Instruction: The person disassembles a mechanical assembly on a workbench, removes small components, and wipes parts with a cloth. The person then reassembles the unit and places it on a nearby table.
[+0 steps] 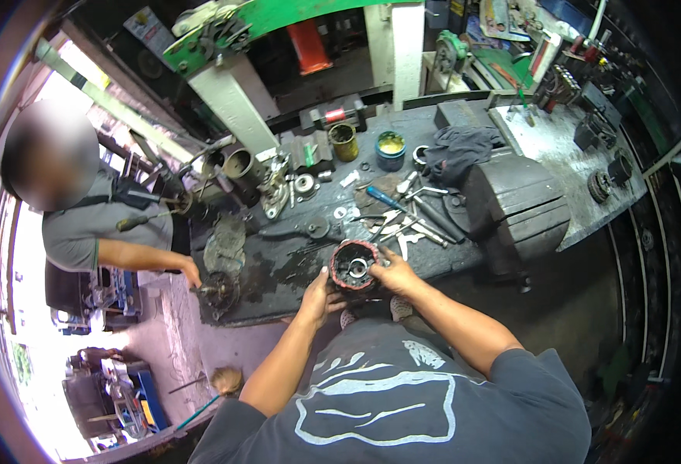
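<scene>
Head cam: both hands are wrapped around a round, red-rimmed metal motor housing [354, 265] at the near edge of the greasy black workbench [279, 271]. Left hand [315, 298] cups its side, right hand [393, 272] clamps the other. Looks stripped open, loose wrenches [414, 224] just behind, so reassembly seems far off.

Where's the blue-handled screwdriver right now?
In the head view, the blue-handled screwdriver lies on the workbench just beyond the round motor housing held in both hands, among loose wrenches left of the dark vise.
</scene>
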`<state>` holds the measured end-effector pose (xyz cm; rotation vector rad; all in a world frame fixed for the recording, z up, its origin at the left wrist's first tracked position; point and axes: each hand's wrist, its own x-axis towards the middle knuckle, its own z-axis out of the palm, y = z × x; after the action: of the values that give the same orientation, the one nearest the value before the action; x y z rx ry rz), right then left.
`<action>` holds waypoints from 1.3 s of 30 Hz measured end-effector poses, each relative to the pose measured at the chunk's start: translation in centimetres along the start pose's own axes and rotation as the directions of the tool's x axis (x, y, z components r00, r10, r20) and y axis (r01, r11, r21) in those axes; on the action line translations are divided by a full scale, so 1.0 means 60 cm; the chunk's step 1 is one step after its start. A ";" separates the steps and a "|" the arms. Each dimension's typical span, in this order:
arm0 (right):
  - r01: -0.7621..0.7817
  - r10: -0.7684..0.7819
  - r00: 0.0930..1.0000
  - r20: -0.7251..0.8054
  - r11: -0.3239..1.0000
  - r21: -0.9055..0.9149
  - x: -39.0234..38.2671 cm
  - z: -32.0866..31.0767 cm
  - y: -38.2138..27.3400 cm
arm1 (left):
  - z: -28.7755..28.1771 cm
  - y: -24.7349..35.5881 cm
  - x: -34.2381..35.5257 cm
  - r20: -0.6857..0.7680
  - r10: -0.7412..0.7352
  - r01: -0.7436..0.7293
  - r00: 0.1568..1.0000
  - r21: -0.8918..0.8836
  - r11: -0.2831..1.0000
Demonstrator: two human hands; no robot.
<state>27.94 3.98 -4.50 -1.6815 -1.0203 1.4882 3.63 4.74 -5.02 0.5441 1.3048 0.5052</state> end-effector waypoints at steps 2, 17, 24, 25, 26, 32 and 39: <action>0.031 -0.034 0.999 -0.007 0.965 -0.261 0.009 -0.008 -0.002 | 0.007 -0.010 -0.004 0.029 0.084 -0.086 0.996 0.112 0.990; -0.449 -0.355 0.636 -0.685 0.551 -0.703 0.185 -0.373 -0.298 | -0.027 0.035 -0.016 -0.200 0.656 -0.632 0.728 0.176 0.755; 0.824 -0.813 0.320 -0.487 0.492 -0.280 -0.010 -0.224 -0.399 | 0.043 0.176 -0.067 0.077 0.738 -0.734 0.670 -0.081 0.675; 0.793 -0.717 0.553 -0.425 0.610 0.002 -0.044 -0.184 -0.389 | 0.076 0.202 -0.068 0.191 0.689 -0.642 0.700 -0.255 0.723; 0.804 -0.766 0.580 -0.277 0.594 0.040 -0.062 -0.152 -0.384 | 0.114 0.228 -0.067 0.309 0.652 -0.518 0.693 -0.416 0.748; 0.679 -0.897 0.272 -0.349 0.436 -0.591 -0.103 -0.056 -0.287 | 0.284 0.356 -0.063 0.333 0.570 -0.418 0.751 -0.430 0.800; 0.643 -0.634 0.477 -0.609 0.724 -0.250 -0.076 -0.143 -0.179 | 0.257 0.252 -0.077 0.712 0.472 -0.583 0.520 -0.108 0.805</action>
<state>34.86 5.22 8.14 -1.3827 -1.0363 0.3254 17.23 12.14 10.73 1.1594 0.3790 0.6134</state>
